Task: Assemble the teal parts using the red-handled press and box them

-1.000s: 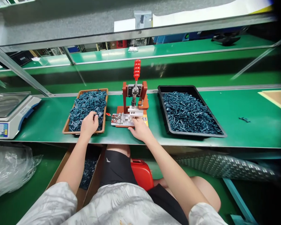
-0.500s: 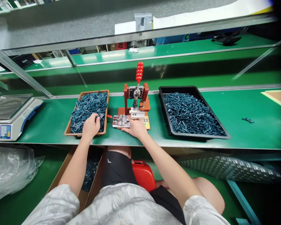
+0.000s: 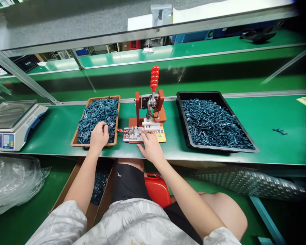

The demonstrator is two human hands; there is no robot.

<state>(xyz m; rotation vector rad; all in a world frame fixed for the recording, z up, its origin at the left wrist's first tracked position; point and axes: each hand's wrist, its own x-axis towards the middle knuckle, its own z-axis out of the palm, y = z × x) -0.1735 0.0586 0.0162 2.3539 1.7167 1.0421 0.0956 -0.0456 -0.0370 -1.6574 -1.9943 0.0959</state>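
Note:
My left hand is over the front right of a brown tray heaped with small dark blue-green plastic parts. Its thumb and fingertips are pinched together, and whatever lies between them is too small to name. Beside it stands a hand press with a red ribbed handle pointing up. My right hand rests at the front of the press, fingers stretched and apart, fingertips touching the metal slide fixture at its base. No part shows in that hand.
To the right stands a black tray full of similar dark parts. A few loose parts lie farther right on the green bench. At the left is a weighing scale. Below the bench edge are an open carton and a plastic bag.
My right hand has drawn back slightly toward the bench edge, its thumb coming off the fixture. My left hand stays over the brown tray. The view has shifted a little.

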